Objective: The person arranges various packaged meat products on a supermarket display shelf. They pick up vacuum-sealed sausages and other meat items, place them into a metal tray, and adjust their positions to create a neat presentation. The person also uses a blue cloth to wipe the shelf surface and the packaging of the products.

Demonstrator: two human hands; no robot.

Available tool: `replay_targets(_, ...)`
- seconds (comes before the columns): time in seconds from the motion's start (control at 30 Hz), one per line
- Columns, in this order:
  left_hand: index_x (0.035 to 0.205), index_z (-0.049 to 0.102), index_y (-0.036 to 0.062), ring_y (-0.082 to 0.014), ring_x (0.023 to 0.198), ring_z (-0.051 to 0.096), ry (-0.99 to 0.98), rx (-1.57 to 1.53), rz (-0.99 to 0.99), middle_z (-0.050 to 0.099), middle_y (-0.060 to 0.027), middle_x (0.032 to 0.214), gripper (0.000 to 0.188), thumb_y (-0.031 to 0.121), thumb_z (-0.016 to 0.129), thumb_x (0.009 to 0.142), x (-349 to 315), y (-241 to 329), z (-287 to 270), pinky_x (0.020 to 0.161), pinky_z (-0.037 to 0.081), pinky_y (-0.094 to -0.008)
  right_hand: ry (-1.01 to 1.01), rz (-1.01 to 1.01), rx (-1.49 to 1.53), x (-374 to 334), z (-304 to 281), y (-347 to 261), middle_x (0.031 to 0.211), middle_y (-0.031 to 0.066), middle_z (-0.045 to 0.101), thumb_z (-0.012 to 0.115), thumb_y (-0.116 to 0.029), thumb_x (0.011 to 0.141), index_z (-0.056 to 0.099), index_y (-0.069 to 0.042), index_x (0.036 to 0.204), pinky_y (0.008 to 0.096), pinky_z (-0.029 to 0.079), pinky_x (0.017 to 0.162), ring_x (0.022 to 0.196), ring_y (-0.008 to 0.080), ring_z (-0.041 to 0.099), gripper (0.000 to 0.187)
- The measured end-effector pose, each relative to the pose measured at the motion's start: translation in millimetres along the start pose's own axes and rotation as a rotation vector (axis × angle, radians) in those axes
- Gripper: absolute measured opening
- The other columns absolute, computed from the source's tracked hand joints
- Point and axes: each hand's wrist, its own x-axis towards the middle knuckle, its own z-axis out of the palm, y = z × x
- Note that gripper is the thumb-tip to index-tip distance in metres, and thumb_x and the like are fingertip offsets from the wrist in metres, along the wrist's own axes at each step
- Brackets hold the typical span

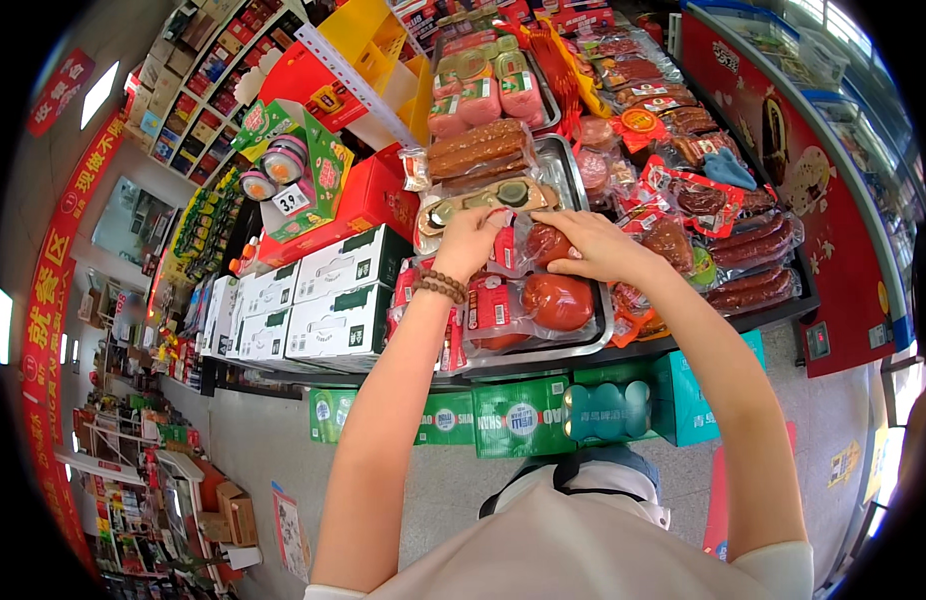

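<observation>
Left hand (470, 240) pinching the red meat packet (548, 243), right hand (603, 245) draped across, grip unclear, likely steadying it over the metal tray (605, 325)

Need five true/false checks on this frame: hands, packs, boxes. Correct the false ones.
1. The left hand's wrist wears a beaded bracelet. True.
2. The right hand touches nothing. False: it touches a vacuum-packed reddish-brown meat.
3. White boxes stand left of the metal tray. True.
4. Green cartons sit higher than the tray. False: they sit lower.
5. Clear-packed dark red sausages lie right of the tray. True.
</observation>
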Motion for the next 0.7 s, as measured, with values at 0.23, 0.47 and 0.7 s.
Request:
replay_targets(0.23, 0.127, 0.042, -0.0001, -0.0412, 0.095, 0.059, -0.024, 0.391, 0.125, 0.063, -0.0243, 0.095, 0.049, 0.027, 0.055, 0.089, -23, 41, 21, 0.083, 0.046, -0.0461, 0.452, 0.222, 0.452, -50, 3, -17, 0.126, 0.0235, 0.052, 0.067, -0.025, 0.084, 0.039, -0.003, 0.133, 0.0412, 0.040, 0.099, 0.119, 0.0341, 0.050, 0.062)
replay_targets(0.47, 0.140, 0.026, -0.0024, -0.0441, 0.123, 0.041, -0.039, 0.618, 0.360, 0.043, -0.0330, 0.129, 0.076, 0.041, 0.058, 0.086, -39, 46, 17, 0.102, 0.034, -0.0464, 0.595, 0.455, 0.378, -158, 34, -48, 0.115, 0.0171, 0.060, 0.069, -0.010, 0.080, 0.048, 0.000, 0.125, 0.0350, 0.045, 0.092, 0.108, 0.0258, 0.059, 0.051)
replay_targets(0.7, 0.137, 0.032, -0.0028, -0.0448, 0.133, 0.025, 0.305, 0.128, 0.670, 0.033, -0.0286, 0.138, 0.076, 0.034, 0.067, 0.081, -93, 116, 40, 0.109, 0.020, -0.0505, 0.284, 0.655, 0.178, -258, 104, -138, 0.107, 0.0154, 0.061, 0.073, -0.013, 0.075, 0.052, -0.005, 0.121, 0.0381, 0.047, 0.086, 0.101, 0.0303, 0.060, 0.051)
